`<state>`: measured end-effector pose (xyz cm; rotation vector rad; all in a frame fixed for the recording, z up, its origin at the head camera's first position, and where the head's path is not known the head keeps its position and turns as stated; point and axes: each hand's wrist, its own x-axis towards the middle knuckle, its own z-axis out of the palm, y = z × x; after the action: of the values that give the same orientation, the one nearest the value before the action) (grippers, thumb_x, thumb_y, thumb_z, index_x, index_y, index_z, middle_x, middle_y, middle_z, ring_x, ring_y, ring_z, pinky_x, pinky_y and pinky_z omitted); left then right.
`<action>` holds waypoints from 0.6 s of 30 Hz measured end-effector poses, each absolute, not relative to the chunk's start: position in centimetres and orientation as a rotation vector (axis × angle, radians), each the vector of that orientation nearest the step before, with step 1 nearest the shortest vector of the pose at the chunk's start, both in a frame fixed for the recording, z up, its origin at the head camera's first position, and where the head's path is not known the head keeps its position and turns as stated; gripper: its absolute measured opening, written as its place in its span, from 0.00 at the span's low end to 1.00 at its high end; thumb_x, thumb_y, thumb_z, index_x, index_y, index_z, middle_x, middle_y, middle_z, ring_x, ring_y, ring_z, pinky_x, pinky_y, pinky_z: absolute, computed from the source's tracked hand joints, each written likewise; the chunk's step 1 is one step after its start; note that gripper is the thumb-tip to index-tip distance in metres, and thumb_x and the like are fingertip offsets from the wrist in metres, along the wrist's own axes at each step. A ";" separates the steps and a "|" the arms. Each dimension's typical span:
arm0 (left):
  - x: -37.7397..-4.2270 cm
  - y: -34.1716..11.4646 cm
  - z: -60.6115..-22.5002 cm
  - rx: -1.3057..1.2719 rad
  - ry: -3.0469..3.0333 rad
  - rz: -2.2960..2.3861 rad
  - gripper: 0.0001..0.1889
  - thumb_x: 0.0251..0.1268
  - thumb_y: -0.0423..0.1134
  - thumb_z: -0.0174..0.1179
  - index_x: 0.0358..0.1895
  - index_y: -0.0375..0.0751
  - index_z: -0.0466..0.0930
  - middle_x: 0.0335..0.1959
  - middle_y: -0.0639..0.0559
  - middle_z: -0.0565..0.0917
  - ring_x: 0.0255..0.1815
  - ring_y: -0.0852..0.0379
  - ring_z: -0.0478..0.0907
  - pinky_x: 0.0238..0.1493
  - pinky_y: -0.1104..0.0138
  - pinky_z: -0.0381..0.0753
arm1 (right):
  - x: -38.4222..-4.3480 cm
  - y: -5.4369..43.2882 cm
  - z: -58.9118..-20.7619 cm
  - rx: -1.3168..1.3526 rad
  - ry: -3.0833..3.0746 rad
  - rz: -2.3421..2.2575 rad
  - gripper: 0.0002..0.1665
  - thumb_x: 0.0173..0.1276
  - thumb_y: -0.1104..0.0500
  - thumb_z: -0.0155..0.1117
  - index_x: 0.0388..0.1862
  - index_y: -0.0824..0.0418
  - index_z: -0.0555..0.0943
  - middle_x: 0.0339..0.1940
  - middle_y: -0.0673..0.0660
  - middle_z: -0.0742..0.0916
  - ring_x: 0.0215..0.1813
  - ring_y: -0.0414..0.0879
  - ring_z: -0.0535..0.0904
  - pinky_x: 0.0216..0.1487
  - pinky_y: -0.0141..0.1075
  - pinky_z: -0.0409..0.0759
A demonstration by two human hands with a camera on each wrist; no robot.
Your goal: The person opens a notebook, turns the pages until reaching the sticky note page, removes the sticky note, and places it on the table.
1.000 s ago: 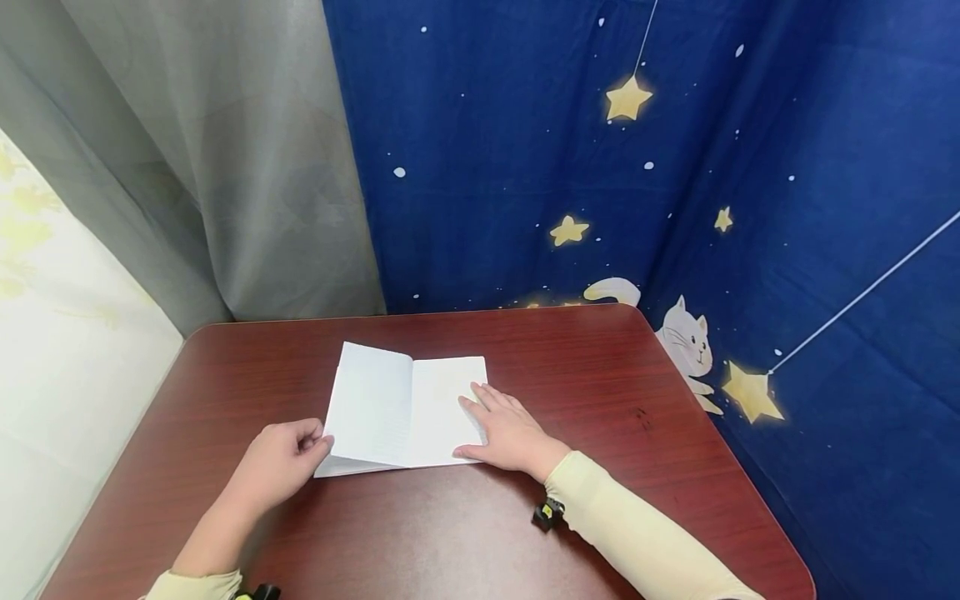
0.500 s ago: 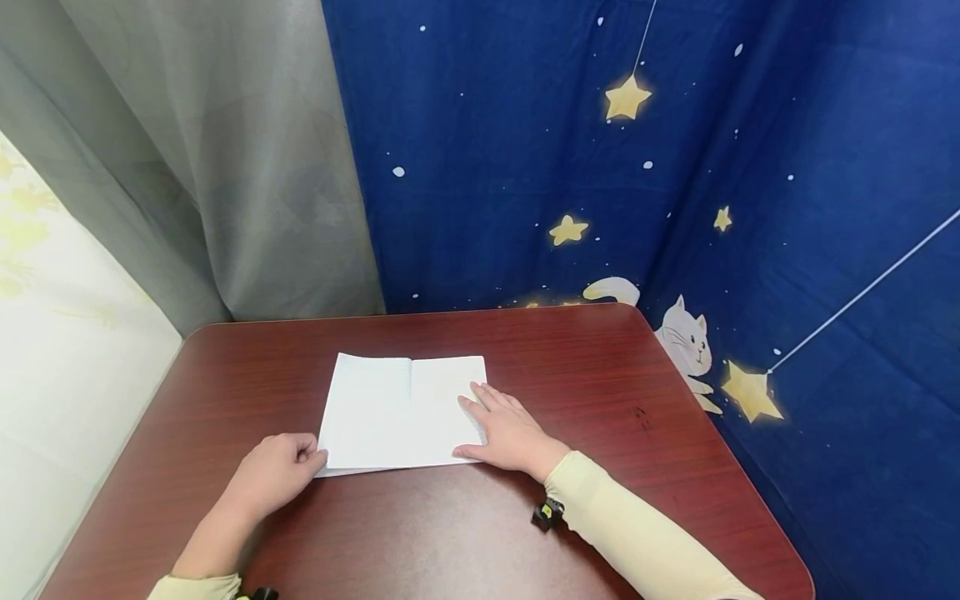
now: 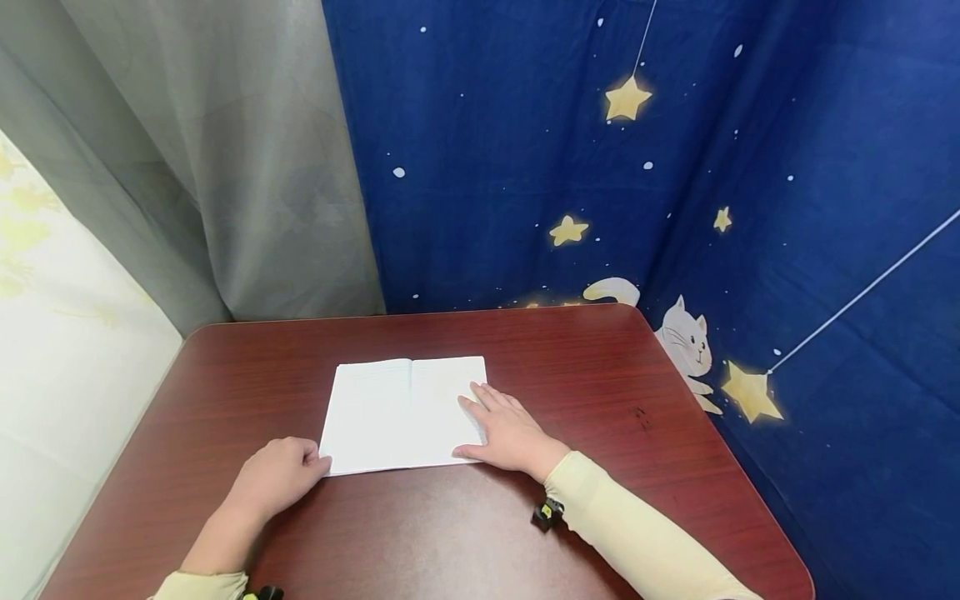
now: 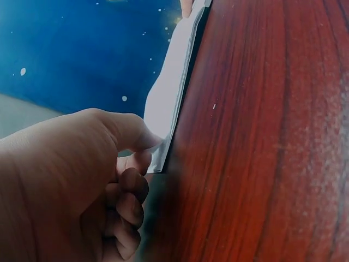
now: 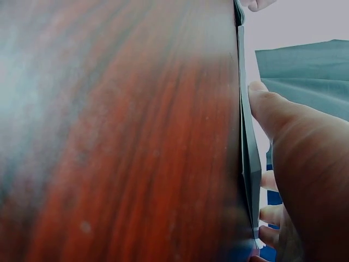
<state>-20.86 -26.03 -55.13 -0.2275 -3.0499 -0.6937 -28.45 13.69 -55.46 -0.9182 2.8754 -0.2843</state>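
A notebook (image 3: pixel 375 417) with white pages lies spread on the table, its pages looking blank apart from faint lines near the top left. At its lower left corner my left hand (image 3: pixel 277 477) pinches the edge; in the left wrist view the thumb (image 4: pixel 133 131) lies on the page corner, with the other fingers curled below and beside it. My right hand (image 3: pixel 510 433) rests on the right page with straight, spread fingers. From the right wrist the notebook's edge (image 5: pixel 250 142) shows, the thumb lying on top.
The notebook lies on a reddish-brown wooden table (image 3: pixel 600 392) with rounded corners. Behind it hang a grey curtain (image 3: pixel 285 167) and a blue curtain (image 3: pixel 495 150) printed with stars and a cat. A pale curtain (image 3: pixel 67 358) hangs at the left.
The raised left page has come down flat onto the left side of the notebook, and my left hand moved slightly down with it. My right hand stayed in place.
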 end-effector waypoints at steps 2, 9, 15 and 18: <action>-20.9 -26.0 -55.2 -0.225 -3.058 -0.657 0.25 0.72 0.44 0.66 0.18 0.52 0.63 0.15 0.60 0.63 0.20 0.59 0.58 0.24 0.62 0.60 | -28.5 13.7 -55.5 -0.919 2.876 -0.284 0.57 0.75 0.21 0.61 0.91 0.50 0.63 0.93 0.59 0.60 0.92 0.57 0.53 0.87 0.58 0.58; -22.1 -24.7 -54.6 -0.269 -2.993 -0.593 0.24 0.73 0.46 0.68 0.20 0.52 0.66 0.16 0.58 0.65 0.20 0.57 0.60 0.23 0.60 0.61 | -28.7 13.7 -55.9 -0.920 2.882 -0.268 0.58 0.75 0.20 0.61 0.92 0.49 0.62 0.93 0.59 0.59 0.92 0.56 0.53 0.87 0.57 0.58; -24.6 -21.7 -54.3 -0.479 -2.866 -0.638 0.11 0.69 0.44 0.75 0.35 0.50 0.80 0.30 0.55 0.78 0.32 0.54 0.75 0.34 0.55 0.78 | -28.6 13.7 -55.8 -0.909 2.880 -0.268 0.58 0.75 0.20 0.61 0.92 0.48 0.62 0.93 0.58 0.59 0.92 0.56 0.52 0.87 0.56 0.58; -25.8 -20.1 -54.5 -0.598 -2.815 -0.594 0.13 0.68 0.44 0.77 0.48 0.45 0.86 0.45 0.51 0.85 0.47 0.48 0.83 0.51 0.48 0.85 | -28.7 13.7 -55.9 -0.902 2.881 -0.264 0.58 0.74 0.20 0.61 0.92 0.48 0.62 0.93 0.57 0.59 0.92 0.55 0.52 0.87 0.56 0.58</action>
<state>-25.82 -20.07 -54.53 -0.5981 -2.8149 -0.5938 -28.69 13.65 -55.91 -0.9021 2.8814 -0.2645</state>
